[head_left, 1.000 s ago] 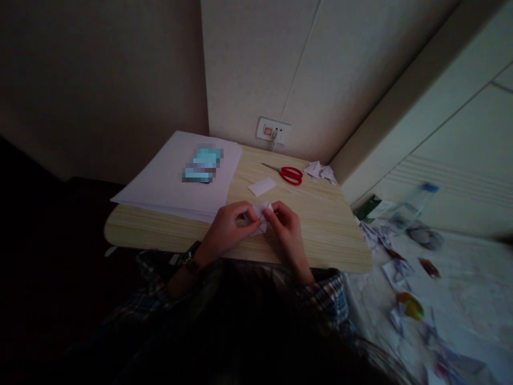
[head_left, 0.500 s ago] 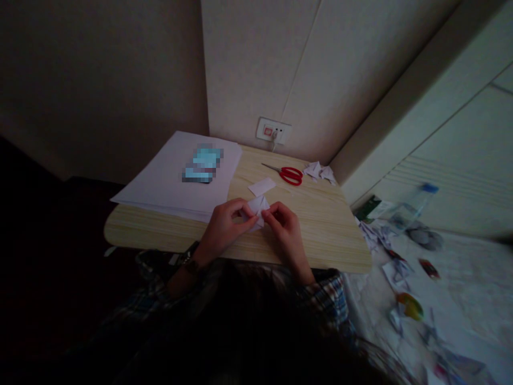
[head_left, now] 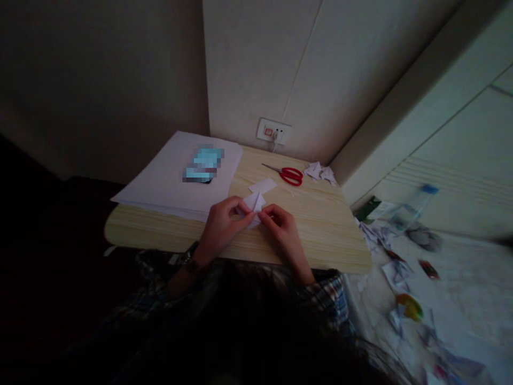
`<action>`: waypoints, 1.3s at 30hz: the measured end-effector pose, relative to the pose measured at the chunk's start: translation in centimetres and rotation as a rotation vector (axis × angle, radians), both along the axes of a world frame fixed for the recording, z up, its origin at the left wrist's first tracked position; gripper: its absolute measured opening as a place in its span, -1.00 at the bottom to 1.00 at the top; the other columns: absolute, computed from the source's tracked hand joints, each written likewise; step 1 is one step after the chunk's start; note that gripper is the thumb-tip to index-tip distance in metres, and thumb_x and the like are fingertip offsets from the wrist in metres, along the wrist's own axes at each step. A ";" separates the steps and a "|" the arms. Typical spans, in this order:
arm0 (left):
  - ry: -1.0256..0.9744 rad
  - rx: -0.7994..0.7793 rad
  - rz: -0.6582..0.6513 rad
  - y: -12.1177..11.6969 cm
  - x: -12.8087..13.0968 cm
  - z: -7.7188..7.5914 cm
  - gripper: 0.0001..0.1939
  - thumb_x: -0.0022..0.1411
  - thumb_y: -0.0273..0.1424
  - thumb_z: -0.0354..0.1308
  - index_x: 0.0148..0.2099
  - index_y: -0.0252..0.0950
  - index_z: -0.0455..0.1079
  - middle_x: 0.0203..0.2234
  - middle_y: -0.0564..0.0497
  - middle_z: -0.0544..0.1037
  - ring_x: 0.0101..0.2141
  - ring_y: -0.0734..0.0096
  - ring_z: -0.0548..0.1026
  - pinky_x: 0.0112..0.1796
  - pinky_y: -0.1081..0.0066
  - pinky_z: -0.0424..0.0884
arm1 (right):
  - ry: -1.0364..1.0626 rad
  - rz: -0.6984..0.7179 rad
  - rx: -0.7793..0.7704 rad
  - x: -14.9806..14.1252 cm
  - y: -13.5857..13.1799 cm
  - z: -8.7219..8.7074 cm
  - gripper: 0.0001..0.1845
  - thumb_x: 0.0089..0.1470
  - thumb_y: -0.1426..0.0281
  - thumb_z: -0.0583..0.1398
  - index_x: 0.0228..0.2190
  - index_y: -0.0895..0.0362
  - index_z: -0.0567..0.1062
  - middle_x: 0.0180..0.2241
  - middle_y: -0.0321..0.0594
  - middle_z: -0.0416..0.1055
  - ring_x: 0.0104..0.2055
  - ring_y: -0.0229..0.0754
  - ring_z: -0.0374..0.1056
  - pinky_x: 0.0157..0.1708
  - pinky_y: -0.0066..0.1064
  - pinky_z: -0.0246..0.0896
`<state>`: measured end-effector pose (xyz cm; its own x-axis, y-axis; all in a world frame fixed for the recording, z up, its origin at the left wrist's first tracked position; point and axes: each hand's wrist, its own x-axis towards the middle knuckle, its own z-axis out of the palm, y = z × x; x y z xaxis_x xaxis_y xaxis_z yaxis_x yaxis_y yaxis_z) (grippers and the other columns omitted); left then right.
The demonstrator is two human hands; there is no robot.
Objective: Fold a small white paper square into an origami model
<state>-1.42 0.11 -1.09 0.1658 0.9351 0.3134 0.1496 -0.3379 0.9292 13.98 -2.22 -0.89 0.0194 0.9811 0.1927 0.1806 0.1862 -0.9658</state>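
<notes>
A small folded piece of white paper (head_left: 254, 201) is held low over the front half of the wooden table (head_left: 324, 230). My left hand (head_left: 227, 222) pinches its left side between thumb and fingers. From the right, my right hand (head_left: 280, 222) grips its lower right edge, thumb and forefinger closed and nearly meeting the left thumb. A raised fold stands up in the middle of the paper. Just behind it lies a flat white paper slip (head_left: 263, 185). The fingertips hide part of the lower edge.
Red-handled scissors (head_left: 290, 175) lie behind my right hand, beside several folded paper shapes (head_left: 319, 171). A phone with a blurred screen (head_left: 203, 164) rests on a stack of white sheets (head_left: 160, 182). At right, a clear bottle (head_left: 412, 208) and paper scraps lie on a white bed (head_left: 473, 267).
Both hands have shifted slightly left with the folded paper. Its centre fold now stands up more, and my right fingertips sit closer to my left thumb.
</notes>
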 end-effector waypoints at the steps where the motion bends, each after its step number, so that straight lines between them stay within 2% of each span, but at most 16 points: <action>1: 0.002 -0.003 0.000 0.0 0.0 0.0 -0.87 0.02 -0.36 0.22 -0.48 -0.28 0.36 -0.53 0.08 0.47 -0.42 0.39 0.47 -0.32 0.44 0.40 | -0.008 0.000 0.007 0.0 0.0 0.0 -0.83 -0.01 0.30 0.23 -0.54 0.11 0.43 -0.54 -0.36 0.38 -0.45 -0.25 0.30 -0.40 -0.43 0.19; 6: 0.014 0.004 -0.013 0.0 0.0 -0.1 -0.87 0.04 -0.37 0.22 -0.47 -0.29 0.36 -0.52 0.08 0.47 -0.42 0.41 0.47 -0.32 0.45 0.39 | -0.050 -0.026 0.060 0.0 -0.1 -0.1 -0.81 0.00 0.32 0.23 -0.56 0.11 0.41 -0.57 -0.38 0.33 -0.46 -0.27 0.25 -0.40 -0.44 0.16; 14: -0.006 -0.032 0.001 0.0 0.0 -0.1 -0.86 0.04 -0.36 0.22 -0.46 -0.29 0.34 -0.53 0.10 0.45 -0.43 0.42 0.46 -0.34 0.46 0.39 | -0.067 0.020 0.019 0.1 0.0 -0.1 -0.81 0.01 0.30 0.22 -0.55 0.11 0.42 -0.55 -0.37 0.35 -0.46 -0.26 0.26 -0.40 -0.43 0.14; 16: -0.039 -0.048 -0.001 0.0 0.1 -0.1 -0.85 0.01 -0.38 0.25 -0.38 -0.28 0.33 -0.46 0.10 0.47 -0.40 0.42 0.47 -0.34 0.47 0.39 | -0.099 -0.004 0.045 0.1 -0.1 0.0 -0.80 0.01 0.32 0.21 -0.57 0.11 0.39 -0.57 -0.37 0.33 -0.47 -0.27 0.23 -0.40 -0.43 0.13; 20: -0.171 -0.114 -0.035 0.1 0.2 0.0 -0.62 -0.03 -0.41 0.28 -0.14 -0.25 0.26 -0.36 0.08 0.51 -0.37 0.39 0.51 -0.37 0.47 0.41 | -0.131 -0.023 0.080 0.0 -0.1 0.0 -0.79 0.01 0.33 0.21 -0.58 0.11 0.37 -0.58 -0.38 0.30 -0.48 -0.28 0.20 -0.41 -0.43 0.11; 22: -0.196 -0.123 -0.044 0.1 0.2 0.0 -0.59 -0.01 -0.42 0.27 -0.09 -0.26 0.26 -0.33 0.05 0.53 -0.33 0.35 0.53 -0.34 0.45 0.43 | -0.122 -0.013 0.067 0.0 -0.1 0.0 -0.79 0.01 0.32 0.21 -0.58 0.11 0.37 -0.57 -0.37 0.31 -0.47 -0.27 0.21 -0.40 -0.44 0.11; 25: -0.145 -0.072 -0.042 0.2 0.2 -0.2 -0.71 0.01 -0.41 0.27 -0.17 -0.29 0.36 -0.28 0.01 0.54 -0.22 0.30 0.52 -0.23 0.41 0.42 | -0.085 -0.011 0.048 0.0 -0.1 0.0 -0.80 0.02 0.29 0.20 -0.54 0.11 0.39 -0.55 -0.36 0.32 -0.44 -0.26 0.24 -0.39 -0.44 0.12; 27: -0.092 -0.057 -0.068 0.3 0.2 -0.4 -0.76 0.01 -0.39 0.27 -0.22 -0.30 0.40 -0.29 0.01 0.54 -0.22 0.28 0.51 -0.21 0.40 0.42 | -0.072 -0.019 0.051 0.0 -0.2 0.1 -0.81 0.03 0.28 0.20 -0.53 0.11 0.39 -0.54 -0.36 0.32 -0.43 -0.26 0.24 -0.39 -0.44 0.13; 32: -0.085 -0.070 -0.116 0.4 0.2 -0.6 -0.71 -0.02 -0.40 0.28 -0.20 -0.30 0.40 -0.27 0.01 0.55 -0.20 0.25 0.51 -0.18 0.37 0.41 | -0.091 -0.036 0.091 0.1 -0.3 0.1 -0.78 0.03 0.29 0.20 -0.56 0.11 0.36 -0.56 -0.38 0.28 -0.44 -0.27 0.23 -0.39 -0.45 0.13; 37: -0.090 -0.123 -0.140 0.3 0.3 -0.3 -0.71 -0.05 -0.41 0.28 -0.22 -0.29 0.36 -0.29 0.01 0.54 -0.21 0.24 0.51 -0.19 0.35 0.41 | -0.027 -0.034 0.039 0.0 -0.2 0.0 -0.84 0.02 0.27 0.22 -0.43 0.10 0.41 -0.47 -0.34 0.35 -0.40 -0.25 0.28 -0.38 -0.44 0.18; 39: -0.086 -0.146 -0.158 0.2 0.3 -0.2 -0.71 -0.08 -0.43 0.28 -0.24 -0.28 0.34 -0.31 0.02 0.53 -0.21 0.25 0.51 -0.20 0.36 0.40 | -0.015 -0.034 0.038 0.0 -0.2 0.0 -0.85 0.02 0.27 0.21 -0.44 0.10 0.41 -0.47 -0.33 0.35 -0.40 -0.25 0.27 -0.39 -0.44 0.17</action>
